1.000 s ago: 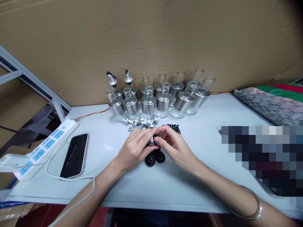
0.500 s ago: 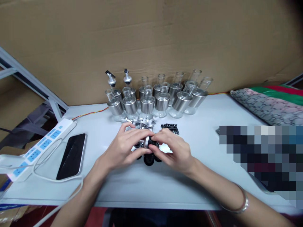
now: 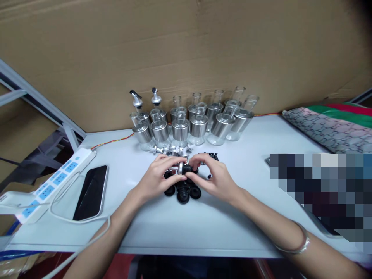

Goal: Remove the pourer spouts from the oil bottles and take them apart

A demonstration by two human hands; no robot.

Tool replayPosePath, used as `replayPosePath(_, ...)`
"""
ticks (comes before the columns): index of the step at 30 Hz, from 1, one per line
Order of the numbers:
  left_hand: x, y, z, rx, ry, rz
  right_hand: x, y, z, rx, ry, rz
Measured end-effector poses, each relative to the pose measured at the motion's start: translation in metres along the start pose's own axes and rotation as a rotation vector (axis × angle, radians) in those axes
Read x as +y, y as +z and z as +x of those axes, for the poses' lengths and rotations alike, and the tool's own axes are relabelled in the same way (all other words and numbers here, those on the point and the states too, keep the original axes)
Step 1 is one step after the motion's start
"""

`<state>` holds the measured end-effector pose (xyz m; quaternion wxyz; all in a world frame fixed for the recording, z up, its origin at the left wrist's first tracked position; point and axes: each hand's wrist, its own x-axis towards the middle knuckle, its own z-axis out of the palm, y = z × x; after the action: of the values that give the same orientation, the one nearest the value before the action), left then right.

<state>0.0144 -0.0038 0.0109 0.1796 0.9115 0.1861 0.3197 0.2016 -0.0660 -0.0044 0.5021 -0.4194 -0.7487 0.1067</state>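
Both my hands meet over the middle of the white table [image 3: 203, 224]. My left hand [image 3: 158, 178] pinches the silver end of a small pourer spout [image 3: 182, 169], and my right hand [image 3: 216, 178] pinches its black stopper end. Just below the hands lie several black rubber stoppers [image 3: 183, 192]. Behind them lie loose silver spout parts [image 3: 171, 150] and small black pieces [image 3: 209, 155]. At the back stand several glass bottles with steel sleeves [image 3: 192, 120]; two on the left carry fitted spouts [image 3: 136, 99].
A black phone [image 3: 91, 192] lies left of my left arm, beside a white and blue power strip [image 3: 52, 182] with a white cable. A patterned cloth bundle [image 3: 331, 130] lies at the right. Cardboard [image 3: 186, 50] walls the back. A blurred patch covers the right side.
Both hands have lifted slightly and drawn a little apart on the spout, uncovering the black stoppers beneath. The spout now lies level between the fingertips.
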Motion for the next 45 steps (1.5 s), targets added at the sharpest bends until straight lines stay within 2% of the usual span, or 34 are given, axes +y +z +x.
replayPosePath(3, 0.001, 0.01, -0.002, 0.099, 0.137, 0.104, -0.004, 0.0, -0.001, -0.002, 0.317, 0.173)
replayPosePath(6, 0.004, 0.013, -0.004, 0.149, 0.237, 0.243, -0.008, 0.002, 0.002, -0.075, 0.528, 0.384)
replayPosePath(9, 0.004, 0.011, -0.005, 0.158, 0.243, 0.315, -0.009, 0.002, 0.004, -0.14, 0.623, 0.546)
replayPosePath(11, 0.003, 0.009, -0.004, 0.15, 0.245, 0.326, -0.008, 0.002, 0.004, -0.157, 0.627, 0.565)
replayPosePath(17, -0.003, 0.0, 0.0, 0.033, 0.206, 0.226, -0.011, -0.001, 0.002, -0.146, 0.474, 0.409)
replayPosePath(23, -0.001, -0.008, 0.002, -0.042, 0.132, 0.125, -0.014, -0.003, 0.003, -0.085, 0.143, 0.082)
replayPosePath(28, 0.001, -0.011, 0.002, -0.072, 0.032, 0.004, -0.011, -0.003, 0.003, -0.077, -0.075, -0.004)
replayPosePath(36, 0.002, -0.016, 0.001, -0.083, -0.025, 0.003, -0.013, -0.005, 0.006, -0.105, -0.31, -0.146)
replayPosePath(45, 0.004, -0.015, 0.005, -0.113, -0.226, -0.124, -0.015, -0.011, 0.006, -0.113, -0.412, -0.342)
